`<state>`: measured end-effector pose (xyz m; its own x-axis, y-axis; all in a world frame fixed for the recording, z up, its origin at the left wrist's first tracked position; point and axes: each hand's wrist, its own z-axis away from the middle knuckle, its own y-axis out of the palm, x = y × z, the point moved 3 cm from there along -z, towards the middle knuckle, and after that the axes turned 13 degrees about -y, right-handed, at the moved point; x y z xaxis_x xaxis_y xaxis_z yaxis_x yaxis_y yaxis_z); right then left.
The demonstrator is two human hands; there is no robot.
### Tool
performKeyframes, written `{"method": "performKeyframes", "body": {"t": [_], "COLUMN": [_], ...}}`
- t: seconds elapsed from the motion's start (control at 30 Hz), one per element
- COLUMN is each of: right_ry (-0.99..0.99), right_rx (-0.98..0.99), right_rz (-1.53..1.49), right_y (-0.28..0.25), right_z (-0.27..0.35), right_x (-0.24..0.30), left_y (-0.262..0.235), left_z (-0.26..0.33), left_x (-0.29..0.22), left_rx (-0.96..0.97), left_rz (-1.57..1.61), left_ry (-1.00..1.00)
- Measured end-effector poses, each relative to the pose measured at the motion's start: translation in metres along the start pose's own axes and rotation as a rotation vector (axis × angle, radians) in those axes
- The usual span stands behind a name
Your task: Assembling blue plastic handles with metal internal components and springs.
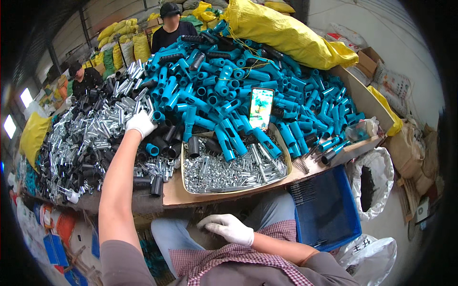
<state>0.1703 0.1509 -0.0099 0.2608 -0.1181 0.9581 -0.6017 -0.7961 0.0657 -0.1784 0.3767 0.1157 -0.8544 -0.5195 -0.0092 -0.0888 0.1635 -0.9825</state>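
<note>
At the left my left hand (141, 123), in a white glove, reaches into a heap of silver metal tubes (98, 136). Its fingers are bent round a tube at the heap's edge, beside the teal handle parts; the fingertips are partly hidden. Low over my lap is my right hand (229, 228), also gloved, its fingers loosely bent and pointing left, with nothing visible in it. A shallow cream tray (234, 188) of small metal fittings lies in front of me. Several teal tubular parts (230, 138) lean over its far rim, and a black sleeve (193, 147) stands at its left.
Teal parts with black grips (222, 78) pile high behind the tray, under a yellow sack (286, 35). A lit phone (261, 108) leans there. A blue bin (329, 209) and a white sack (374, 183) stand right. Two people (171, 28) are across the heap.
</note>
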Motion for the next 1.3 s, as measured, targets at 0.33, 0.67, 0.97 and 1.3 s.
{"method": "performKeyframes", "body": {"t": [0.33, 0.67, 0.97, 1.3], "right_ry": [-0.05, 0.038, -0.208, 0.111], "right_rx": [-0.375, -0.209, 0.237, 0.112], "right_rz": [-0.195, -0.076, 0.741, -0.654], "right_y": [-0.011, 0.014, 0.013, -0.004], "right_z": [0.008, 0.018, 0.02, 0.034], "right_x": [-0.005, -0.027, -0.008, -0.024], "left_y": [-0.026, 0.016, 0.032, -0.02], "left_z": [0.201, 0.369, 0.381, 0.374], "left_x": [-0.022, -0.006, -0.008, -0.017], "left_rx": [0.23, 0.635, 0.605, 0.121], "left_rz": [0.816, 0.594, 0.032, 1.028], "left_ry": [0.373, 0.079, 0.422, 0.317]}}
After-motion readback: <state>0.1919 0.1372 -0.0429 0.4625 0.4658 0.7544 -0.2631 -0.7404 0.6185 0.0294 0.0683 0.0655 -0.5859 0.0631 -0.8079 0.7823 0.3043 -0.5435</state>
